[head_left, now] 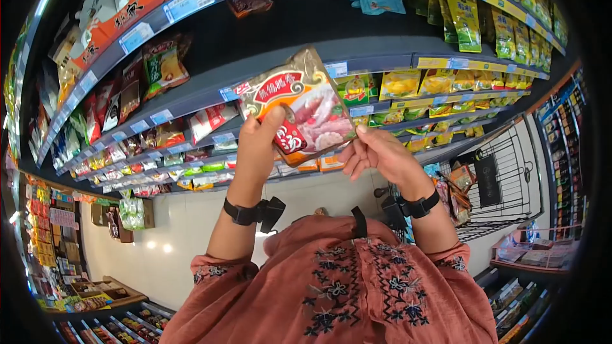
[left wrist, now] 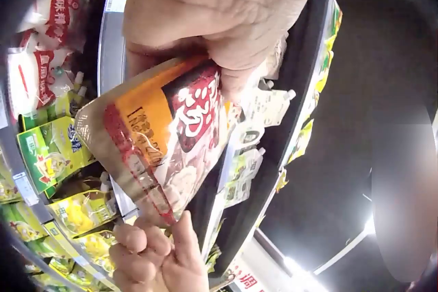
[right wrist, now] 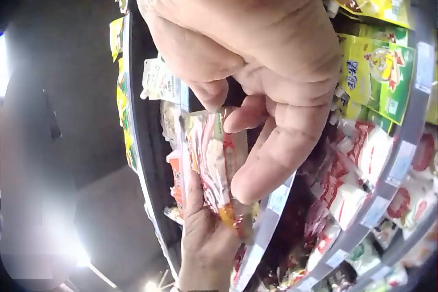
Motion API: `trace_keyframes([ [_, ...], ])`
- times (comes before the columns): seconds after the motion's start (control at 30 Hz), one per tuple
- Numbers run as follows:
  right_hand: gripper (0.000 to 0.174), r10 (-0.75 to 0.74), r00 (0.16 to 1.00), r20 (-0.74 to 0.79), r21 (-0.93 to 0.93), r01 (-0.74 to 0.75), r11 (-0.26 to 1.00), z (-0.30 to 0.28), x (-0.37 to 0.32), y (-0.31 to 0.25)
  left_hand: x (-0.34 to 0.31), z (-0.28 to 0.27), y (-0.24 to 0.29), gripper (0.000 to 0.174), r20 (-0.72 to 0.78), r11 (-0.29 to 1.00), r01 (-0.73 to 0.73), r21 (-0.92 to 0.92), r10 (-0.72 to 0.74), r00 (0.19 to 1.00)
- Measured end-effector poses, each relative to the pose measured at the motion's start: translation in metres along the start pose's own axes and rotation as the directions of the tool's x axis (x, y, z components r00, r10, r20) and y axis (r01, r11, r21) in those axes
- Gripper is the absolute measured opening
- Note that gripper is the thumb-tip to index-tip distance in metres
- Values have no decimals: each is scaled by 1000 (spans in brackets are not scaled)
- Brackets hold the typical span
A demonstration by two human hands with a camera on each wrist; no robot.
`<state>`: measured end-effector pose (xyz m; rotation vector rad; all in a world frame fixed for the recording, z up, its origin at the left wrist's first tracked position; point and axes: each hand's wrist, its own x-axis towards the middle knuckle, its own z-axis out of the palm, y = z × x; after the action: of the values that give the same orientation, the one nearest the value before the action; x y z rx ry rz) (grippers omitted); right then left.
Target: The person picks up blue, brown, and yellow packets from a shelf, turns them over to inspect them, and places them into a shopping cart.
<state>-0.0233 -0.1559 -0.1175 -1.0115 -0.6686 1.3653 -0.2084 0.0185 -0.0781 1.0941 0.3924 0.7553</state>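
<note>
A flat food packet (head_left: 312,111) with a brown border, orange and red panels and a picture of meat pieces is held up before the shelves. My left hand (head_left: 257,143) grips it at its left side, thumb across the printed front. At the opposite lower corner, my right hand (head_left: 387,156) pinches the edge between thumb and forefinger, the other fingers loosely bent. The left wrist view shows the packet's printed edge (left wrist: 140,158) tilted toward the right hand's thumb tip. In the right wrist view, the packet's corner (right wrist: 222,117) meets the right thumb and forefinger.
Shelves with price tags (head_left: 185,3) curve around in front, carrying many bagged foods. Yellow-green packets (head_left: 465,22) hang at the right. A wire shopping cart (head_left: 503,178) with goods inside stands to my right. Pale tiled floor (head_left: 172,236) lies below, with cartons (head_left: 143,213) at left.
</note>
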Motion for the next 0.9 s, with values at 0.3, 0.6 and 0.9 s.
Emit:
trace_keyframes([
  [0.3, 27, -212, 969, -124, -234, 180, 956, 34, 30, -3, 23, -24, -9, 39, 35, 989, 73, -130, -70, 997],
  [0.6, 21, -270, 934, -231, -196, 228, 954, 36, 37, -39, 42, -33, 14, 45, 113, 947, 67, -315, -32, 993],
  [0.9, 17, -289, 896, -337, -179, 240, 954, 32, 59, -48, 46, -74, 16, 45, 251, 974, 187, -128, -150, 956],
])
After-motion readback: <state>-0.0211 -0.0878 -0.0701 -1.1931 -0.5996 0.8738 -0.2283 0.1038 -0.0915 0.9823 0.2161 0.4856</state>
